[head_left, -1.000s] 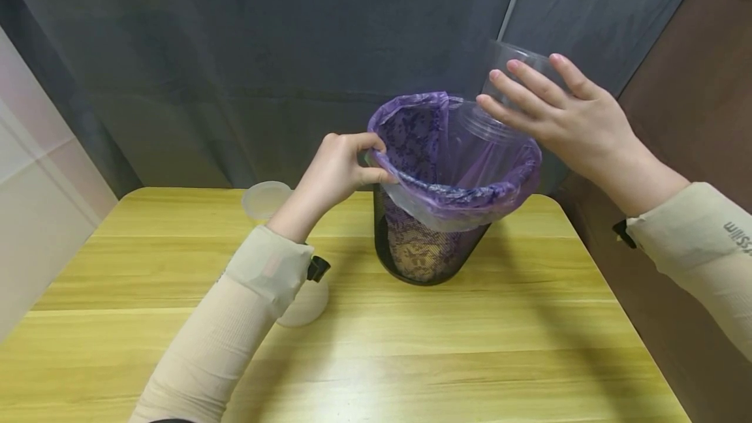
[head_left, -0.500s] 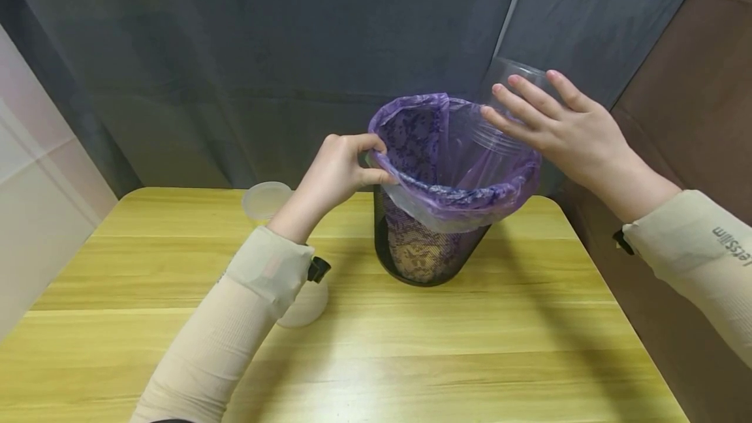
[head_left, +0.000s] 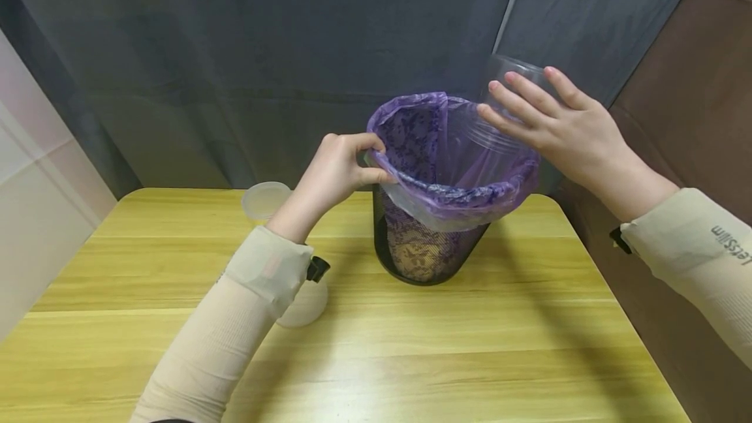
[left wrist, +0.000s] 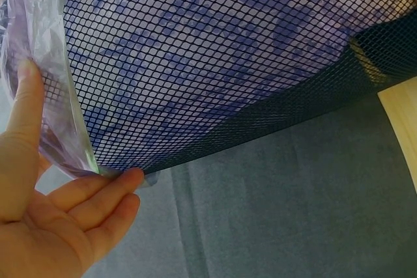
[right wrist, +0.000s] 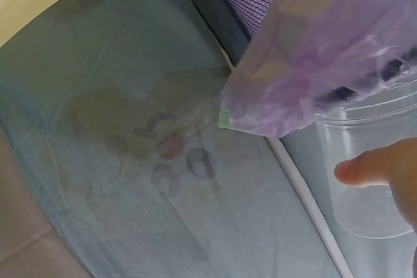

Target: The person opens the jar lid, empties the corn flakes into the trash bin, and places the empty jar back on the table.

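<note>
A black mesh trash can (head_left: 433, 254) stands on the table, lined with a purple trash bag (head_left: 470, 198) folded over its rim. My left hand (head_left: 341, 168) grips the can's left rim and the bag, thumb on the near side; the left wrist view shows its fingers (left wrist: 104, 203) against the bag's hem. Over the right part of the opening, my right hand (head_left: 558, 113) holds a clear plastic container (head_left: 517, 70) tipped mouth-down. Its fingers lie spread across one side, while the right wrist view shows the thumb (right wrist: 368, 168) pressing the other. The container's ringed rim (right wrist: 365, 115) dips behind the bag's edge.
Left of the can, a round translucent lid (head_left: 266, 200) lies near the table's back edge. Another round translucent lid (head_left: 308, 305) is partly hidden by my left forearm. Grey curtains (head_left: 264, 70) hang behind the wooden table (head_left: 440, 358); a brown panel (head_left: 693, 96) rises at the right.
My right hand and the container have come down slightly toward the can since a second ago, then shifted slightly left. The left hand keeps its grip on the rim.
</note>
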The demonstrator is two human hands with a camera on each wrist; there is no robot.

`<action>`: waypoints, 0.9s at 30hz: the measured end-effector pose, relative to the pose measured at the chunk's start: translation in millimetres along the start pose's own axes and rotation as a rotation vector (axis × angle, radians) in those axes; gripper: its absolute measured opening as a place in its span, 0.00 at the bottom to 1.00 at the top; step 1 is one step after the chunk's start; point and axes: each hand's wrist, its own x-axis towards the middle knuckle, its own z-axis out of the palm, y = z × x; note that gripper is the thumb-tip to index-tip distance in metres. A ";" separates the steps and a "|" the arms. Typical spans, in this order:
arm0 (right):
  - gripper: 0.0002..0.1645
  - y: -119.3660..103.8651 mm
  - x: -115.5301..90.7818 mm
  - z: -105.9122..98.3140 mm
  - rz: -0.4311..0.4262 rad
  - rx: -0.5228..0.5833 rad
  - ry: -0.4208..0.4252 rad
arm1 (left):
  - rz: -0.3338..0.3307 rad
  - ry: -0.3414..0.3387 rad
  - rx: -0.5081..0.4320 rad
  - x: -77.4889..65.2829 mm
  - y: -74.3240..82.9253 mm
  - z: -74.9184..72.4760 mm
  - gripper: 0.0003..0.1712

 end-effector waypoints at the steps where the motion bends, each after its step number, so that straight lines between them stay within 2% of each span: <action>1: 0.52 0.2 1.1 -0.4 0.001 -0.007 0.005 | -0.001 -0.001 0.001 0.1 -0.1 -0.1 0.15; 8: 0.53 2.8 8.5 -4.4 0.003 -0.064 0.012 | 0.002 -0.002 0.005 1.5 -1.9 0.3 0.15; 20: 0.52 4.0 14.0 -6.9 0.011 -0.083 0.063 | 0.001 -0.004 0.006 2.5 -2.1 0.9 0.15; 27: 0.53 4.9 16.1 -9.5 0.009 -0.092 0.062 | 0.003 -0.004 0.006 2.8 -1.8 0.8 0.15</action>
